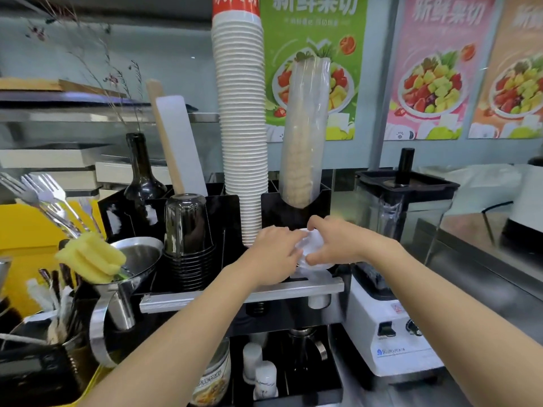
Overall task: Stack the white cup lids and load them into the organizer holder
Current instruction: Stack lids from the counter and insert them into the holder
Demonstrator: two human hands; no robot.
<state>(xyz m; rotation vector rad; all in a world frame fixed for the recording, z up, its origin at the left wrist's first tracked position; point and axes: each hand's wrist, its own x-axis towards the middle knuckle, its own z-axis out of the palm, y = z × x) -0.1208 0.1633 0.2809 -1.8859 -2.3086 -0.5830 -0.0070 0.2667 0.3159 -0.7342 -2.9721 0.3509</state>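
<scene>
A small stack of white cup lids [312, 245] sits between my two hands, just in front of the black organizer holder [296, 214]. My left hand [274, 254] grips the stack from the left, fingers curled on its edge. My right hand [335, 245] holds it from the right and top. Part of the lids is hidden behind my fingers. The stack hovers over the front right compartment of the holder, beneath a clear sleeve of brown lids [304, 136].
A tall column of white paper cups [242, 127] stands left of the sleeve. Black cups [188, 230], a dark bottle [142, 171], a metal funnel [138, 259] and forks [50, 198] crowd the left. A blender [396, 245] stands at right.
</scene>
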